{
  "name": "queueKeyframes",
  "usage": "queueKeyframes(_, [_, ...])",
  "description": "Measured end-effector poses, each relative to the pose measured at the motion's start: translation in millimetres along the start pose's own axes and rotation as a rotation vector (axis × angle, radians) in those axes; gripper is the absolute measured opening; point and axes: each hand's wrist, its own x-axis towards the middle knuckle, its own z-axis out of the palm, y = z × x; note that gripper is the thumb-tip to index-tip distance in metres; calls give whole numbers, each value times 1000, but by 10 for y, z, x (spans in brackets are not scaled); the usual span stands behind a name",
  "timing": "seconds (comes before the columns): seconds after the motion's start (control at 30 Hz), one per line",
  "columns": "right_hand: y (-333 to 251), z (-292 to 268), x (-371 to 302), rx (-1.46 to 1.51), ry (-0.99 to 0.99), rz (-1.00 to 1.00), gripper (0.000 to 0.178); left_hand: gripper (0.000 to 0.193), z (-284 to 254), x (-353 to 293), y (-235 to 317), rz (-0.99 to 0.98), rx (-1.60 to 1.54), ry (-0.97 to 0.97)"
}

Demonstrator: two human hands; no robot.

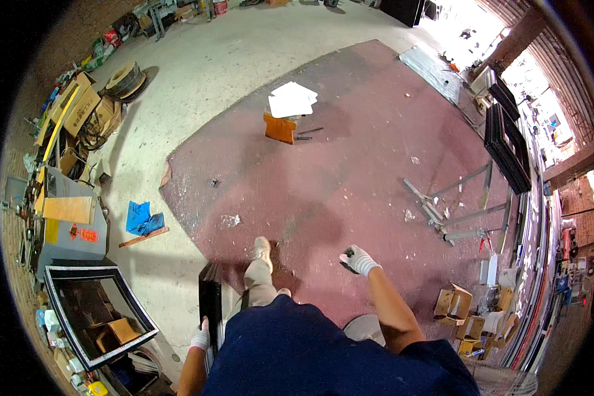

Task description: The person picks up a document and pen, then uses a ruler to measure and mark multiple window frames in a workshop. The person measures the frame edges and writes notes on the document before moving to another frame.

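My left hand (201, 335), in a white knit glove, grips the edge of a dark, narrow frame-like stack (210, 297) seen nearly edge-on at my left side. Its fingers are partly hidden behind that edge. Out to the right, over the red floor covering, my right hand (359, 260) hangs in the air in a white glove with a dark palm. Those fingers are curled in, and nothing shows between them. Beside the stack, a black rectangular frame (122, 290) with a pale border leans at the lower left.
Ahead, white sheets (292, 100) rest on a small brown wooden stand (279, 129). Metal legs and bars (435, 208) lie at the right, near black frames (506, 148). Cardboard boxes (453, 303) stand lower right. A blue cloth (142, 218) lies on the left concrete.
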Motion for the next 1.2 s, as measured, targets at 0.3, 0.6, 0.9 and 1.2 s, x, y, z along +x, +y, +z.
queueKeyframes(0.3, [1908, 341, -98, -1188, -696, -522, 26, 88, -71, 1082, 2449, 126, 236, -72])
queueKeyframes(0.6, [2004, -261, 94, 90, -258, 565, 29, 80, -59, 1015, 5549, 277, 483, -121])
queueKeyframes(0.9, [1918, -2459, 2578, 636, -54, 433, 24, 83, 1092, 612, 8082, 359, 650, -53])
queueKeyframes(1.2, [2021, -4570, 3722, 712, 111, 476, 30, 85, 1931, 655, 10183, 343, 567, -94])
